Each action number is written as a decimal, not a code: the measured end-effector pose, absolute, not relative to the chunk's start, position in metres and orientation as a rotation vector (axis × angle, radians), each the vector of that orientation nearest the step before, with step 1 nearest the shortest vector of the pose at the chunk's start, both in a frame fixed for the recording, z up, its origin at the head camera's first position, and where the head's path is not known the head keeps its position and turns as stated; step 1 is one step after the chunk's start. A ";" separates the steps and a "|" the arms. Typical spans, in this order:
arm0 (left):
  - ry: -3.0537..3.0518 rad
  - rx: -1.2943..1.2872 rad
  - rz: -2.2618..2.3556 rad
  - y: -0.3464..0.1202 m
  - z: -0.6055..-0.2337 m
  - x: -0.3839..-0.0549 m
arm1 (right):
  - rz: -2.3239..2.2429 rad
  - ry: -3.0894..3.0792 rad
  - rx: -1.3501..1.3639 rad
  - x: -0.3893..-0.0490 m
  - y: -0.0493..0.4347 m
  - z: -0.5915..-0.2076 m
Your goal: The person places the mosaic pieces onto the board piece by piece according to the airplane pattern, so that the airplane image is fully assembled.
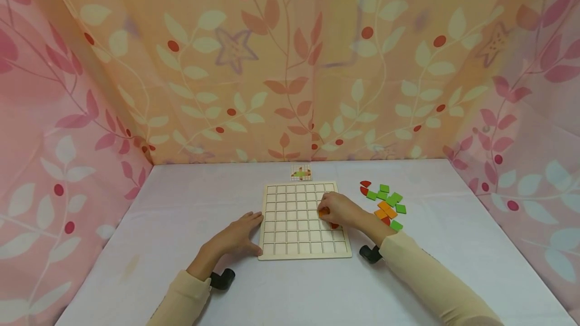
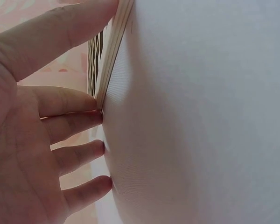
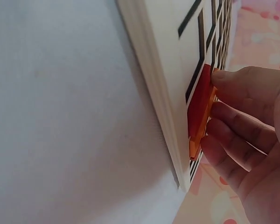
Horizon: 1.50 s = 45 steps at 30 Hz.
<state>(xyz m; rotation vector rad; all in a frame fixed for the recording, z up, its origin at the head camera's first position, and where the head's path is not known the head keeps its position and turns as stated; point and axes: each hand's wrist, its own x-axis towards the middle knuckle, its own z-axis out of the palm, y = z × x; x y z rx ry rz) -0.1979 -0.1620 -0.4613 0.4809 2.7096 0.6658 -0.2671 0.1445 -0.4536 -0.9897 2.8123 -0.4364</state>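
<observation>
A pale wooden grid board (image 1: pixel 285 225) lies flat on the white table. My left hand (image 1: pixel 235 233) is at the board's left edge, with thumb and fingers spread. In the left wrist view, the fingertips meet the board's edge and the cloth beside it. Over the right part of the grid, my right hand (image 1: pixel 341 209) pinches an orange tile (image 1: pixel 323 212) between thumb and fingers. A red rounded tile (image 1: pixel 334 226) sits in the grid just beside it, partly covered by the hand; the right wrist view shows this red tile (image 3: pixel 199 100) close against the orange one.
Right of the board lie loose green tiles (image 1: pixel 384 188), orange tiles (image 1: pixel 387 210) and red rounded tiles (image 1: pixel 364 191). A small picture card (image 1: pixel 301 172) with a coloured grid pattern lies behind the board. Patterned curtains (image 1: pixel 290 64) surround the table on three sides.
</observation>
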 end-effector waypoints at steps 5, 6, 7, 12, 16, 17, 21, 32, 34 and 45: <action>2.703 0.477 0.673 -0.162 -0.461 -0.198 | -0.446 2.823 -0.991 -0.266 0.144 -0.454; 2.702 0.477 0.674 -0.162 -0.461 -0.198 | -0.453 2.822 -0.989 -0.266 0.144 -0.454; 2.702 0.476 0.677 -0.162 -0.461 -0.198 | -0.459 2.820 -0.988 -0.266 0.144 -0.454; 2.707 0.472 0.685 -0.162 -0.461 -0.197 | -0.480 2.811 -0.940 -0.268 0.147 -0.453; 2.712 0.467 0.685 -0.162 -0.462 -0.198 | -0.496 2.815 -0.872 -0.272 0.152 -0.451; 2.713 0.467 0.681 -0.162 -0.462 -0.198 | -0.500 2.815 -0.863 -0.273 0.154 -0.450; 2.717 0.462 0.679 -0.162 -0.463 -0.199 | -0.527 2.817 -0.814 -0.276 0.162 -0.446; 2.718 0.467 0.685 -0.163 -0.465 -0.198 | -0.745 2.808 -0.596 -0.274 0.195 -0.451; 2.717 0.464 0.688 -0.163 -0.465 -0.198 | -0.762 2.817 -0.600 -0.274 0.201 -0.452; 2.723 0.471 0.688 -0.162 -0.463 -0.197 | -0.754 2.913 -0.583 -0.268 0.233 -0.449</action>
